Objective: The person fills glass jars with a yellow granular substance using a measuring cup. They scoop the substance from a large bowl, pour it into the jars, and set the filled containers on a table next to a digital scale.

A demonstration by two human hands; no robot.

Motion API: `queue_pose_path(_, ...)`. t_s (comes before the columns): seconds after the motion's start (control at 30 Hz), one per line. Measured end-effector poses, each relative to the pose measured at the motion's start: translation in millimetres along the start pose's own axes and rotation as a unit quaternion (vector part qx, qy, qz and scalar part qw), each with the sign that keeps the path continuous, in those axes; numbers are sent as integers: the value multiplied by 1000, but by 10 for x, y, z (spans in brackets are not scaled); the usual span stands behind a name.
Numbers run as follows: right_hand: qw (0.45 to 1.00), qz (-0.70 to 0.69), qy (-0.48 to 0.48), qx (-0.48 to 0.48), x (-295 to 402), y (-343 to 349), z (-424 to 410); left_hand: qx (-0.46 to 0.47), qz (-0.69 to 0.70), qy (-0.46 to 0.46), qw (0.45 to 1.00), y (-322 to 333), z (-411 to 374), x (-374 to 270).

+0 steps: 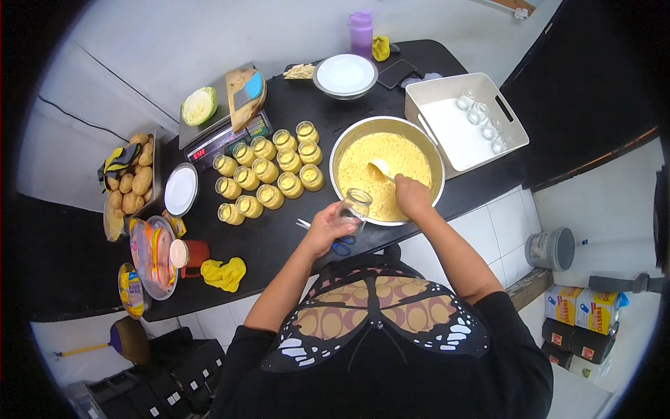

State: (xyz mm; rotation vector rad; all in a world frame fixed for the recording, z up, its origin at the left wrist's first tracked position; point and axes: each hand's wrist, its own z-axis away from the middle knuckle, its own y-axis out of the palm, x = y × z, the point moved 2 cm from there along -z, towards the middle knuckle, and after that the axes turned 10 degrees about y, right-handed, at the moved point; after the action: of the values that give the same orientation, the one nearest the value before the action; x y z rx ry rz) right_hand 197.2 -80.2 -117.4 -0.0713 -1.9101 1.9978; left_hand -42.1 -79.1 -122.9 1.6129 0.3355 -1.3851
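Observation:
My left hand (328,229) holds an empty-looking glass jar (358,202) upright beside the near left rim of a large metal bowl (335,157). Inside the bowl is a yellow, crumbly mixture (403,149). My right hand (413,196) grips the handle of a white ladle or scoop (382,167), its head down in the mixture. Left of the bowl, several glass jars filled with yellow mixture (270,196) stand in rows on the black table. Blue-handled scissors (343,246) lie partly hidden behind my left hand.
A white bin (445,123) with several glass jars (477,112) stands right of the bowl. Behind are a white plate on a bowl (346,74), a purple bottle (360,34) and a digital scale (209,149). A red mug (196,254) and yellow cloth (224,274) sit at the left front.

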Motion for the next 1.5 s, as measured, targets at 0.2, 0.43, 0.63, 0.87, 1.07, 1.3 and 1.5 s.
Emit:
queue_pose_path(0.2,999,2,10,-41,-206,11,-156,-33,43,-15,998,106,-138,93)
queue_pose_path(0.43,998,-10,29,52,84,298,-170,-92,1,47,995,-108,161,-49)
queue_pose_path(0.63,967,-189,-3,170,6,829,-553,-40,65,88,993,-154,213,-298)
queue_pose_path(0.87,741,-545,201,337,-214,344,-370,-38,33,106,993,-108,91,-438)
queue_pose_path(1.07,724,-605,184,275,-476,-313,-63,-15,-10,95,995,-54,-227,-524)
queue_pose_path(1.3,712,-648,173,208,-562,-758,108,-52,-262,123,956,186,-638,-549)
queue_pose_path(1.5,747,-641,120,131,-415,-1401,234,-72,-488,222,841,397,-980,-575)
